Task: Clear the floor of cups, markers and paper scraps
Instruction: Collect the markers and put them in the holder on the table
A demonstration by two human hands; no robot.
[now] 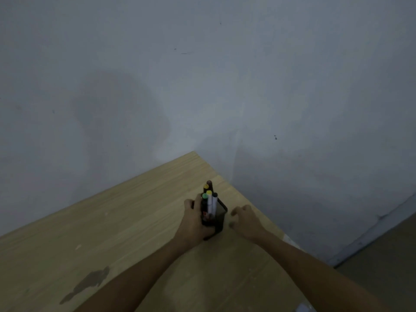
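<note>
**Markers in holder on worktop corner, left hand on holder**

Wooden worktop (135,221) with pale grain, its far corner set against a grey wall (202,75); a dark stain (87,283) shows on the near left part of the surface; a strip of floor (387,255) is visible at lower right, below the wall's base.

A black pen holder (217,218) stands near the worktop's far corner; it looks roughly upright, though the dim light blurs its edges; several markers (209,202) stand in it, caps up: one green cap, two yellowish caps, one dark cap, and a darker one at the back; white barrels show on two of them.

Left hand (194,218) is wrapped around the holder's left side, fingers curled against it, wrist resting low over the worktop.

Right hand (244,218) sits just beside the holder on its right, not touching it; fingers loosely curled, holding nothing.

Both forearms reach in from the lower edge of the view.
</note>
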